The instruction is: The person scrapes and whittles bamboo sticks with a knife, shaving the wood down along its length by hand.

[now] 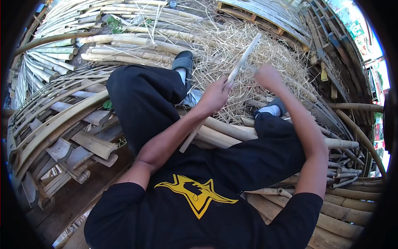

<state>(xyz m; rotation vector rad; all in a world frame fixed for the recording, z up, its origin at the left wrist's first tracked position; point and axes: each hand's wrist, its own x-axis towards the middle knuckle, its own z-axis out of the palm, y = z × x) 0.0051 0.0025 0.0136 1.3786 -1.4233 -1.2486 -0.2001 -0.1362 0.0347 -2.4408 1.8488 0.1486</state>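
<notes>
A long, pale bamboo strip (245,57) slants across the middle of the head view, its far end over the straw and its near end by my lap. Around its middle, my left hand (215,96) is closed. My right hand (268,77) is curled into a fist to the right of the strip's far part, a little apart from it. A faint blur shows between that fist and the strip; whatever the right fingers hold is smeared and cannot be made out.
Straw and shavings (224,50) cover the ground between my feet. Bamboo poles (120,45) lie behind, and split bamboo pieces (93,143) are stacked at left. Wooden pallets (340,62) lean at right. More bamboo poles (340,207) lie beside my right leg.
</notes>
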